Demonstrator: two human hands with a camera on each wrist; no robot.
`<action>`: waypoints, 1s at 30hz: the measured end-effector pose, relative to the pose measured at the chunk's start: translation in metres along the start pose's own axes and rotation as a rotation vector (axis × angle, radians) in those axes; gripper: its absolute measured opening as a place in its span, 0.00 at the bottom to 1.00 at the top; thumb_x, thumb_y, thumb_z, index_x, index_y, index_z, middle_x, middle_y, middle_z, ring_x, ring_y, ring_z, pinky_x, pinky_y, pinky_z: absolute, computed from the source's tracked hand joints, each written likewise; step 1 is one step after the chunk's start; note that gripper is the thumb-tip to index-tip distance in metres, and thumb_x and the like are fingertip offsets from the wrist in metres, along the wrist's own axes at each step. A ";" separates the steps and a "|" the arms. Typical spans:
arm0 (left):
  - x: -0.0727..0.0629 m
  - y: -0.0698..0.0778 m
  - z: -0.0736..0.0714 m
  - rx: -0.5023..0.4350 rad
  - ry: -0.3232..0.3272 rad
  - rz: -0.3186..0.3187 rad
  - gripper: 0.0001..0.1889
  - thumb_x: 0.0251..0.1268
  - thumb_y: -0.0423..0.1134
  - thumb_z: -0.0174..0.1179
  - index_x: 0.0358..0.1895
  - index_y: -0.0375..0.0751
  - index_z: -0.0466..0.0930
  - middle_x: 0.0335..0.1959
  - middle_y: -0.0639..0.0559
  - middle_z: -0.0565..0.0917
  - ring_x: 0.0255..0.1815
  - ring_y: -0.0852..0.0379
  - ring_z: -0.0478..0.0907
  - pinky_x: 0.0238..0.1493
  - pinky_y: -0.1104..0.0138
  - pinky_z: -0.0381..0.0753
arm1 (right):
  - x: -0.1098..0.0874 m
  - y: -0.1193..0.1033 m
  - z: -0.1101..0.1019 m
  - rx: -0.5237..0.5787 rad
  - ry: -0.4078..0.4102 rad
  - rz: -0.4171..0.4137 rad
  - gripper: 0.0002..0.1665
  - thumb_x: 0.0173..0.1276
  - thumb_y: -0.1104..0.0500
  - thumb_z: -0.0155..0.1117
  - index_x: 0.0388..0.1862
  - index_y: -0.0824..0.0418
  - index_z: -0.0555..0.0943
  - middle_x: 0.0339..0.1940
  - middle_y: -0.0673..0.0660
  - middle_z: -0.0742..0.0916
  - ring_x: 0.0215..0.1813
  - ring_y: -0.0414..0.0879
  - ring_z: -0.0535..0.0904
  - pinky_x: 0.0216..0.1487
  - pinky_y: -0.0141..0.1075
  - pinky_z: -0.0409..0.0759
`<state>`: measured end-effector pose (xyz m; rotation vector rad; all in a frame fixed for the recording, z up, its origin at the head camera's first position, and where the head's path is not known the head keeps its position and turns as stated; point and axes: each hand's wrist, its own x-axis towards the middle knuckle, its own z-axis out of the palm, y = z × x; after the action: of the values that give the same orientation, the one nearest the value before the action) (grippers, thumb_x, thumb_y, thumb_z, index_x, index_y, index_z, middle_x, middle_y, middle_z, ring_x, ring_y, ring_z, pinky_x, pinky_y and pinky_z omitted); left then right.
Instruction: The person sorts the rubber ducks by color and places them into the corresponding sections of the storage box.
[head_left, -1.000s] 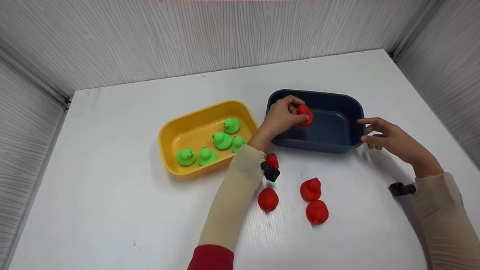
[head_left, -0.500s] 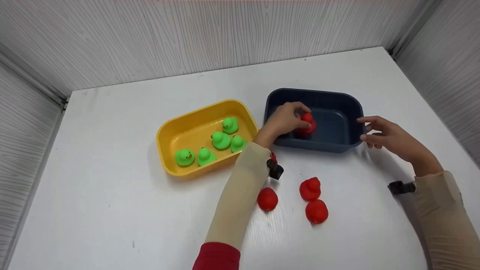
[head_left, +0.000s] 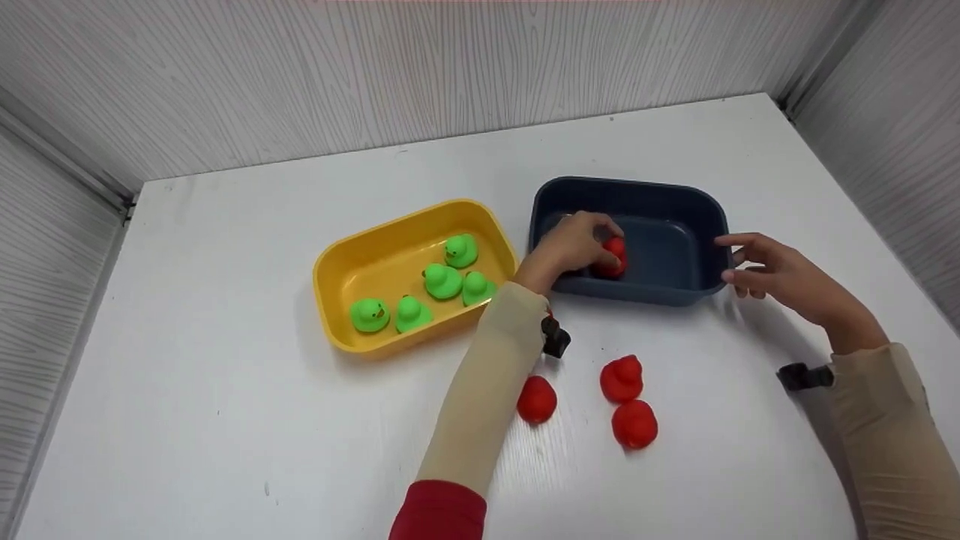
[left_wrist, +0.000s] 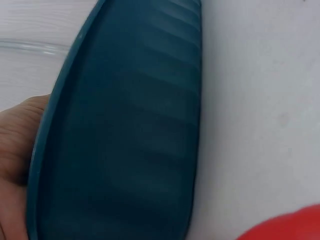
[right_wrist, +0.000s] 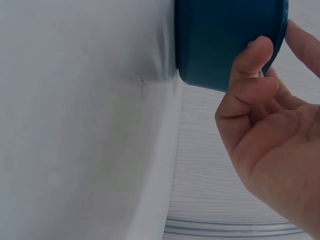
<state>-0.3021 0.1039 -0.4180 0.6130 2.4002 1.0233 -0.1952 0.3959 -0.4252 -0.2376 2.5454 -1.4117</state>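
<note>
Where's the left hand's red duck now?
Head view, right of centre: the left hand grips the red duck inside the navy tray, right of the yellow tray.

Held red duck (head_left: 619, 250): has been lowered deeper into the dark blue tray (head_left: 664, 251).
Left grip (head_left: 574, 244): has been brought down with it.
Left sleeve (head_left: 487, 367): has been shifted rightward, so that slightly more of the rightmost green duck (head_left: 477, 288) is exposed.
Red duck by the left wrist (head_left: 550, 310): has been almost wholly covered.
</note>
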 end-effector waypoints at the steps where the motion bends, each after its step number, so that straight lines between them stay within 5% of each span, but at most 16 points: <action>1: 0.000 0.000 0.001 0.011 0.001 -0.004 0.21 0.56 0.42 0.70 0.55 0.53 0.80 0.53 0.53 0.80 0.47 0.57 0.76 0.50 0.68 0.76 | 0.000 0.001 0.000 0.000 -0.001 -0.005 0.28 0.72 0.60 0.57 0.69 0.60 0.65 0.36 0.46 0.77 0.29 0.45 0.73 0.32 0.34 0.71; 9: 0.001 0.000 0.003 0.034 -0.009 -0.033 0.22 0.59 0.43 0.68 0.58 0.54 0.79 0.56 0.54 0.79 0.49 0.58 0.76 0.53 0.67 0.76 | -0.002 0.003 0.000 0.002 0.000 0.007 0.28 0.73 0.59 0.57 0.69 0.59 0.65 0.36 0.46 0.77 0.30 0.45 0.73 0.33 0.34 0.72; 30: -0.001 -0.002 -0.001 -0.009 -0.005 0.030 0.18 0.61 0.41 0.65 0.55 0.49 0.80 0.54 0.53 0.81 0.48 0.59 0.76 0.52 0.69 0.75 | 0.001 0.003 0.001 0.024 -0.009 0.006 0.28 0.72 0.59 0.57 0.69 0.58 0.65 0.36 0.45 0.77 0.30 0.43 0.74 0.33 0.34 0.72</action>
<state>-0.3022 0.1017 -0.4183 0.6497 2.3878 1.0431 -0.1956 0.3968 -0.4286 -0.2318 2.5179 -1.4349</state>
